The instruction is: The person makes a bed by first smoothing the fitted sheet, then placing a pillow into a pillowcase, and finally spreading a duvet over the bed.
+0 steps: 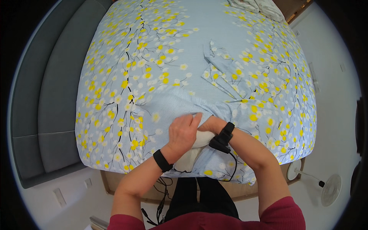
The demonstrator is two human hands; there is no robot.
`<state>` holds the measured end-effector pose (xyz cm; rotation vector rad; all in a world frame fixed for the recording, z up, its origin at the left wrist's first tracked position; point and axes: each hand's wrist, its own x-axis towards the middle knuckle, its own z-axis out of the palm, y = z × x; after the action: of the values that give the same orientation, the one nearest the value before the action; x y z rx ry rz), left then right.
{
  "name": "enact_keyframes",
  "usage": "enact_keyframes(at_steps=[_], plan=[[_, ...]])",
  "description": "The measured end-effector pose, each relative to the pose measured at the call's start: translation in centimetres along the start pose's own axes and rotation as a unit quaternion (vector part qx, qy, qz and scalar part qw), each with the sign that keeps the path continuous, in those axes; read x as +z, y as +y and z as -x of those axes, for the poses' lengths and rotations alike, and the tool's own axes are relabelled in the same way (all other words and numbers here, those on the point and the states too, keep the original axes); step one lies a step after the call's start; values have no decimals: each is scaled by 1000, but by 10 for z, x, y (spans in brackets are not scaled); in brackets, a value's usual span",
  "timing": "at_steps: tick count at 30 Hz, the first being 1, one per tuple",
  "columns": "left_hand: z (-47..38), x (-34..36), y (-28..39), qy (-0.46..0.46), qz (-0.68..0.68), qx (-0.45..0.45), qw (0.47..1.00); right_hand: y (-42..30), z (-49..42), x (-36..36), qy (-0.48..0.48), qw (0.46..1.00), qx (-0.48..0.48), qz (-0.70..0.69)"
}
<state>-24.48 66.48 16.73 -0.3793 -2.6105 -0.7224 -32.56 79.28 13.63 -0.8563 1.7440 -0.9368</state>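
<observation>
A light blue flowered fabric cover lies bunched on the bed in front of me. My left hand has its fingers curled onto the cover's edge. Close beside it, my right hand reaches in under a fold of the cover, and its fingers are hidden there. Just below both hands, an off-white padded cloth piece bulges out of the cover, with a flatter part hanging towards the bed's near edge. How far the padding goes inside is hidden.
Under the cover spreads a matching flowered bed sheet, creased right of centre. A grey upholstered headboard stands at the left. Folded bedding lies far right. Black cables hang by my legs; a standing fan or lamp is right.
</observation>
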Motion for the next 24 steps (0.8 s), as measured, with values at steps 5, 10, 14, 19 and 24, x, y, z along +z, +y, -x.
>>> enact_keyframes(at_steps=[5,10,14,19,24], plan=[[-1,-2,-4,32,-50,-34,998,-8,-13,26,-33,999,-6,11],[-1,0,9,1,69,8,998,-10,-10,36,7,986,-167,17],[5,-2,33,-58,145,57,986,-3,0,35,33,988,-148,19],[3,-10,29,-98,146,14,984,7,-2,30,63,988,-138,19],[36,-26,-17,-134,154,-60,977,0,-24,16,160,967,-192,49]])
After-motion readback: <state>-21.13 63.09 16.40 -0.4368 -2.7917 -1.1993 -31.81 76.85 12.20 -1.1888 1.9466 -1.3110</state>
